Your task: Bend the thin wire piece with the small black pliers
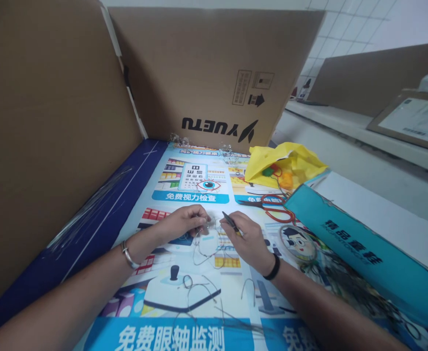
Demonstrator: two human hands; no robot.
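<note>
In the head view my left hand (190,223) is closed in a pinch on a small, clear piece with thin wire; its exact shape is blurred. Loops of thin wire (205,254) hang below the fingertips over the printed sheet. A dark, pointed hand tool (230,221) is gripped in my right hand (248,240), its tip pointing up and to the left. My fist hides the lower part of that tool, so its kind cannot be made out. The two hands are close together, with the right fingertips beside the wire piece.
Loose cut wires (195,292) lie in front. Long straight wires (85,214) are at left. Red-handled scissors (277,209), a yellow bag (287,163) and a turquoise box (345,234) stand right, beside a wire pile (345,278). Cardboard panels (206,63) border the back and left.
</note>
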